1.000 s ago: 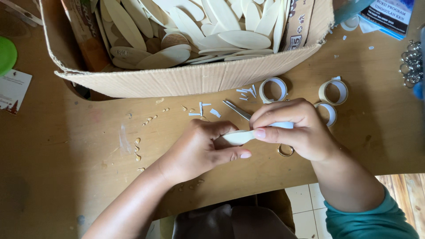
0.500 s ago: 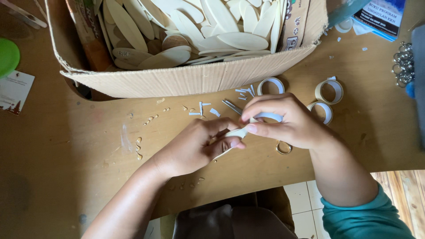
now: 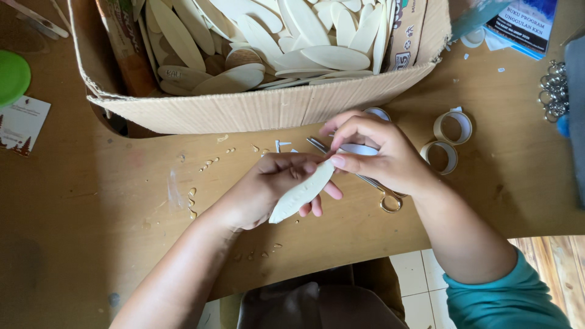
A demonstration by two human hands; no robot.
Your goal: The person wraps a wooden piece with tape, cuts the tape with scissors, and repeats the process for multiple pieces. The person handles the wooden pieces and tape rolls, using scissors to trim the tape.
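My left hand (image 3: 268, 189) grips a pale leaf-shaped wooden piece (image 3: 301, 192) over the brown table (image 3: 91, 244); the piece slants from lower left to upper right. My right hand (image 3: 378, 155) pinches its upper tip and holds a roll of white tape (image 3: 358, 149) under the fingers. Small scissors (image 3: 372, 181) lie on the table beneath my right hand, one handle ring showing by the wrist.
A cardboard box (image 3: 256, 106) full of several similar wooden pieces stands just behind my hands. Two tape rolls (image 3: 452, 127) lie at the right, with a key chain (image 3: 553, 90) further right. A green lid (image 3: 11, 76) and a card (image 3: 21, 125) sit at the left. Scraps dot the table.
The wooden piece has turned from nearly level to slanting, and more of its length shows. Both hands have shifted slightly closer together.
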